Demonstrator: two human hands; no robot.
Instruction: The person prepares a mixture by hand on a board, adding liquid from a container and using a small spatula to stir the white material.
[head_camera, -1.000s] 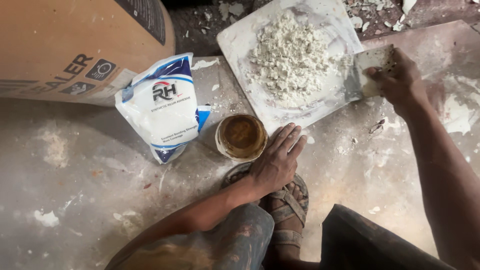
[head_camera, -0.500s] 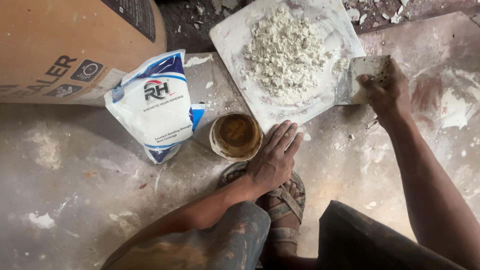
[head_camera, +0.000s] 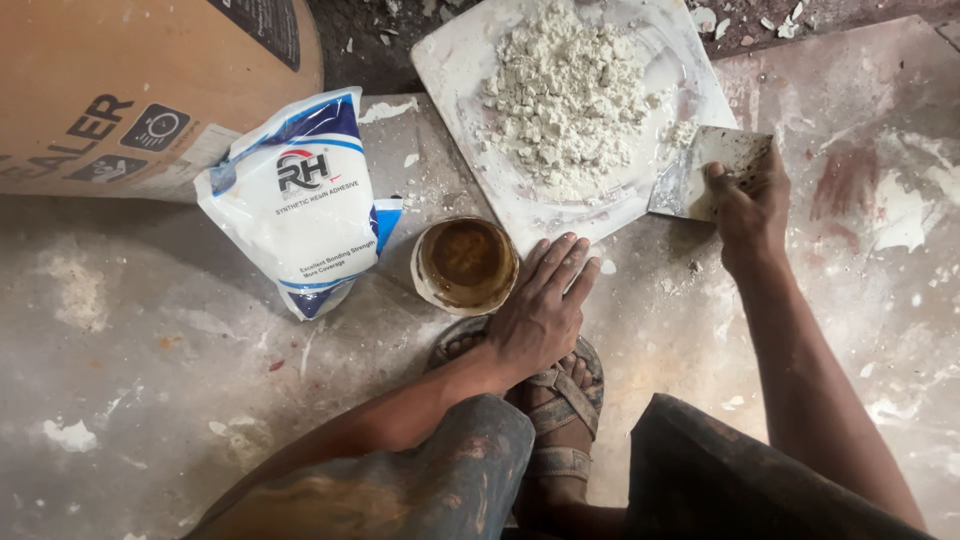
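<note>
I see my right hand gripping the putty knife, which has slid off the powder heap to the board's right edge. My left hand stays flat, fingers spread open, on the floor beside the small tin; mixing pauses.

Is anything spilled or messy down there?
Yes. White bits of powder lie scattered on the floor around the white board, beyond the heap of powder on it. The scraper in the right hand is smeared white. The left hand rests flat beside a small cup of brown liquid, which has not spilled.
</note>
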